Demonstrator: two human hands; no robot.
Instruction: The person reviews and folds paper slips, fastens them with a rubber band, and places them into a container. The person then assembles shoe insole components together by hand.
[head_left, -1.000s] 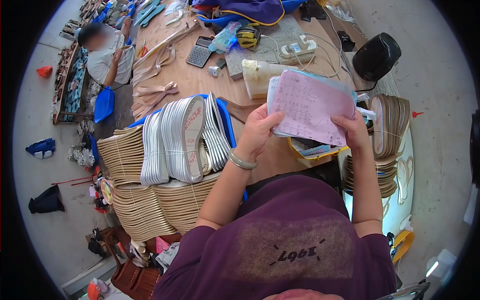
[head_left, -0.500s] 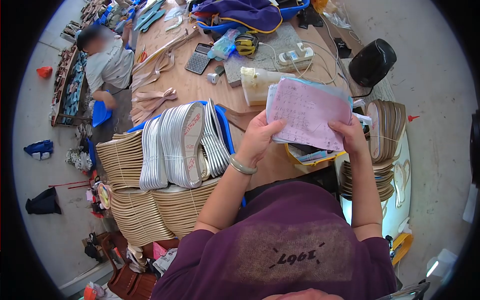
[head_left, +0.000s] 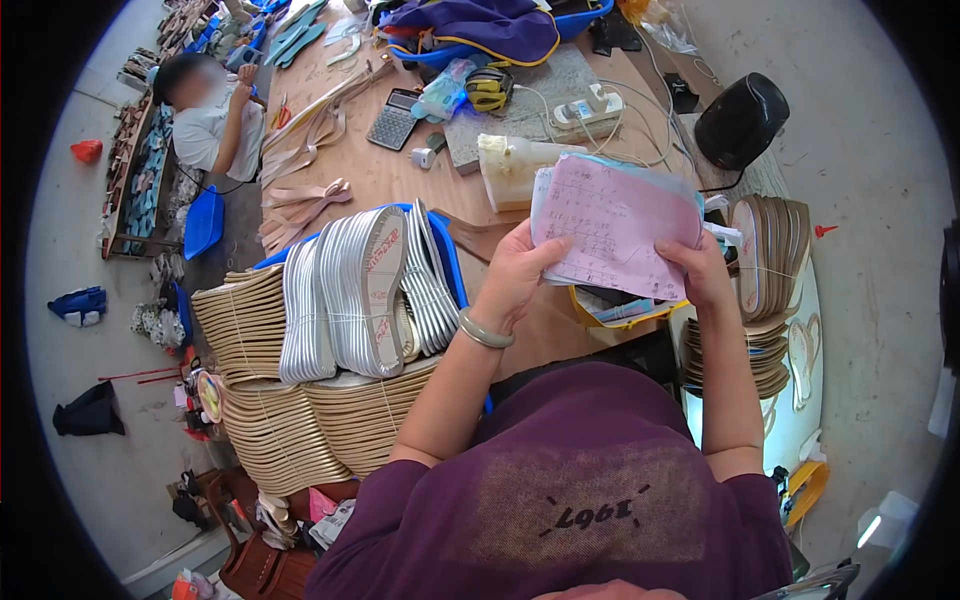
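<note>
Both hands, left hand (head_left: 515, 272) and right hand (head_left: 700, 272), grip shut on the stack of papers (head_left: 615, 225) right of centre, fanning upward above the bench (head_left: 400, 180).

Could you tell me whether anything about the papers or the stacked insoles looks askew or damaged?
Nothing looks damaged. The pink handwritten sheet lies tilted on a fanned paper stack, held by left hand and right hand. The silver insoles lean unevenly in their bundle.

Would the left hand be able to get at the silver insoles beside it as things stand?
Probably not at once: the left hand grips the pink papers. The silver insoles lie close, unobstructed.
</note>
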